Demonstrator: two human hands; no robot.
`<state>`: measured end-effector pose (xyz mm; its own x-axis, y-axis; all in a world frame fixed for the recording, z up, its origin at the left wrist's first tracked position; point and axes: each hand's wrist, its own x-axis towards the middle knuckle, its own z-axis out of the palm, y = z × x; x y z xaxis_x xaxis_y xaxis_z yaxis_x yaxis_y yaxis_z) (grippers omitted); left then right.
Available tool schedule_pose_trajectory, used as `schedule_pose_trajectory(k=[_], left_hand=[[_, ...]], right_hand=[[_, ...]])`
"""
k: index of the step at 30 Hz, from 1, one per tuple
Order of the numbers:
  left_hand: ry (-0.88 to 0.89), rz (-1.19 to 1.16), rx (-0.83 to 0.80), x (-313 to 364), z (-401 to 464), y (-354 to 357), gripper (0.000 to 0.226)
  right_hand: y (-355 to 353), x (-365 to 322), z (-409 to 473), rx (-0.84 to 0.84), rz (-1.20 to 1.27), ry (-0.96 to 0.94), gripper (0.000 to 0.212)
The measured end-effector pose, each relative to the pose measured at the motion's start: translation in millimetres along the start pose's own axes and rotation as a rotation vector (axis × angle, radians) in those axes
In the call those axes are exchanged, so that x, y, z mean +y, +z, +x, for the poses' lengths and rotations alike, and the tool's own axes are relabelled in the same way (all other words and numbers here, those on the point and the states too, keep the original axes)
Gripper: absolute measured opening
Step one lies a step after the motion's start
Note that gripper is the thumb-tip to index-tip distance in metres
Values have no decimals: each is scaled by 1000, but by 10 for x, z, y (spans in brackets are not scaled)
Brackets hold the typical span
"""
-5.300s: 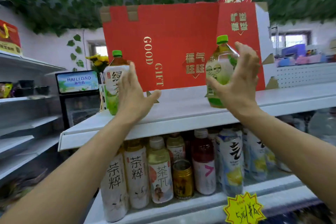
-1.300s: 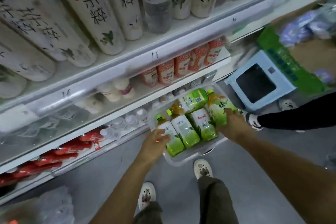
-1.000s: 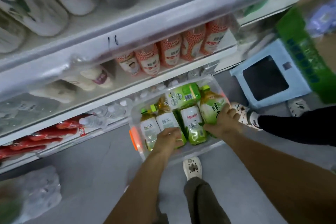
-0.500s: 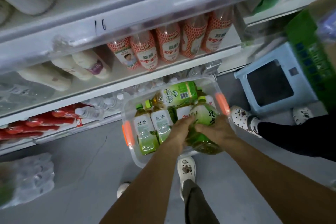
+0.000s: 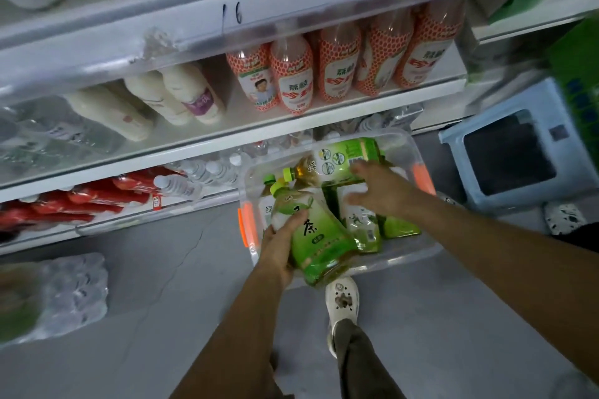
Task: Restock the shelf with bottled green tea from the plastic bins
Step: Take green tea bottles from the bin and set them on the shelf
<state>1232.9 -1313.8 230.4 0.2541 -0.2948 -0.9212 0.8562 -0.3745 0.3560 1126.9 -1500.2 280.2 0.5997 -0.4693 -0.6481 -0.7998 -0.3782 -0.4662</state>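
The left hand (image 5: 279,244) grips a green tea bottle (image 5: 312,233) from its left side, thumb across the label and fingers (image 5: 293,220) curled round the body, just above the near left corner of the clear plastic bin (image 5: 418,152) on the floor. The bottle's long axis runs diagonally: its green cap (image 5: 278,186) points up and to the left, toward the shelf, and its base hangs low toward the near rim of the bin, close to the person's white shoe (image 5: 343,298).

The right hand (image 5: 379,189) hovers over the middle of the bin with fingers spread and relaxed, holding nothing, above the bottles still lying inside. One of them, a second bottle (image 5: 343,157), lies crosswise at the far side of the bin, cap to the left.

The main risk, as I judge it, is the one-handed hold. The bottle looks large and full, and the hand wraps only part of its girth, so the heavy base could slide out and drop onto the bin rim or the shoe. A slick label would make that likelier.

A second risk is the right hand reaching in at speed. It could knock the crosswise bottle against the bin wall, or shift the light bin toward the blue stool (image 5: 509,155) to the bin's right.
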Motion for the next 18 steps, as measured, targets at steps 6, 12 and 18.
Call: schedule_pose_trajectory(k=[6, 12, 18], left_hand=[[74, -28, -28, 16, 240, -243, 82], [33, 3, 48, -47, 297, -321, 56], [65, 7, 45, -43, 186, -437, 62]], right_hand=[[64, -145, 805, 99, -549, -101, 105], [234, -38, 911, 187, -932, -194, 94], [66, -175, 849, 136, -887, -199, 88]])
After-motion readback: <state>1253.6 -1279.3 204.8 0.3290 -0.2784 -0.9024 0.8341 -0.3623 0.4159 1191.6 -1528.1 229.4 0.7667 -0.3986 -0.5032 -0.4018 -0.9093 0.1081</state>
